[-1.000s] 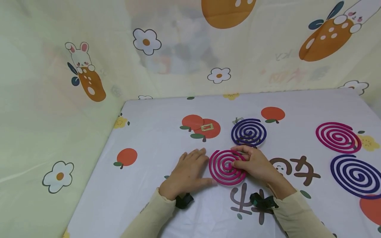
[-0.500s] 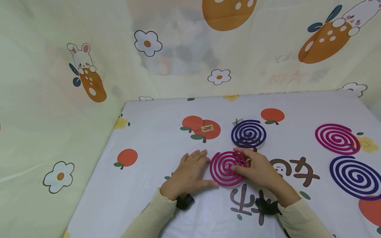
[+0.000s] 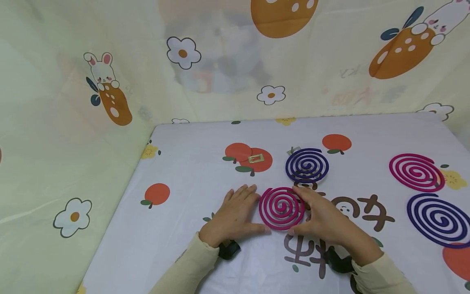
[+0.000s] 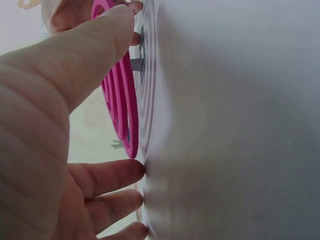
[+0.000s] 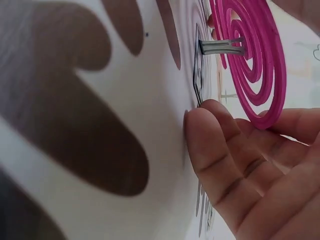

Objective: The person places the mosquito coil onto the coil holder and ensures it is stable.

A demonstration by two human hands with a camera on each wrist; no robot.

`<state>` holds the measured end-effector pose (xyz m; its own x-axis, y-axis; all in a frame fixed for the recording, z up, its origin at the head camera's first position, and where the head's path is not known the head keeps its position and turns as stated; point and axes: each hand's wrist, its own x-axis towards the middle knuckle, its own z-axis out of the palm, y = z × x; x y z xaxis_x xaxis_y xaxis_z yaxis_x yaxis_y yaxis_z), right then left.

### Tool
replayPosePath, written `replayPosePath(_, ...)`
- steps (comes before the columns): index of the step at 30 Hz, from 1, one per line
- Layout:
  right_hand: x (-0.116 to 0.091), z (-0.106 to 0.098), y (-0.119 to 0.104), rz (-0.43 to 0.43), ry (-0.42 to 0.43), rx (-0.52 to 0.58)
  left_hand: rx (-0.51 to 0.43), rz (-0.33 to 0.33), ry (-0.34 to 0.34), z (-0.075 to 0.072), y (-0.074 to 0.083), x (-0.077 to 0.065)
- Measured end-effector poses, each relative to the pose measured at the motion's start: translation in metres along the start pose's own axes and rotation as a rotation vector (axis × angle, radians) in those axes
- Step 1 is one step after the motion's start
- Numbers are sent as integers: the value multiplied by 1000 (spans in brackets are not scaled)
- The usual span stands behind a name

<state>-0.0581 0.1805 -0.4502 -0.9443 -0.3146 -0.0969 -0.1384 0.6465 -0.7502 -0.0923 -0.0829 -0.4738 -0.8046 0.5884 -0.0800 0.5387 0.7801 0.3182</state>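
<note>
A pink mosquito coil (image 3: 282, 207) is raised off the white tablecloth on a small metal stand (image 5: 222, 47), whose upright strip meets the coil's centre in the right wrist view. My left hand (image 3: 235, 214) lies to the coil's left, its fingers spread with tips on the cloth. Its thumb (image 4: 85, 55) reaches along the coil's near edge. On the other side, my right hand (image 3: 328, 216) has its forefinger at the far right rim and its thumb at the near rim, fingers loosely bent. Whether either thumb touches the coil is unclear.
A dark blue coil (image 3: 307, 165) lies just behind the pink one. Farther right are another pink coil (image 3: 417, 171) and another blue coil (image 3: 443, 220). A flat metal stand (image 3: 256, 159) rests on the printed oranges. Printed curtains (image 3: 220, 102) border the table's back and left.
My right hand has let go of the coil's centre and drawn back to its right edge, its thumb now at the near rim. My left hand stays in place.
</note>
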Motion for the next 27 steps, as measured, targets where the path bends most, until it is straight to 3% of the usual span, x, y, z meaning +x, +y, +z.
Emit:
replayPosePath(19,-5,4,3,1,20,-15,-140,2,-26,1,2,3)
replayPosePath(27,-8,4,1,-12,38,-60,-144,11,-15,3,2,7)
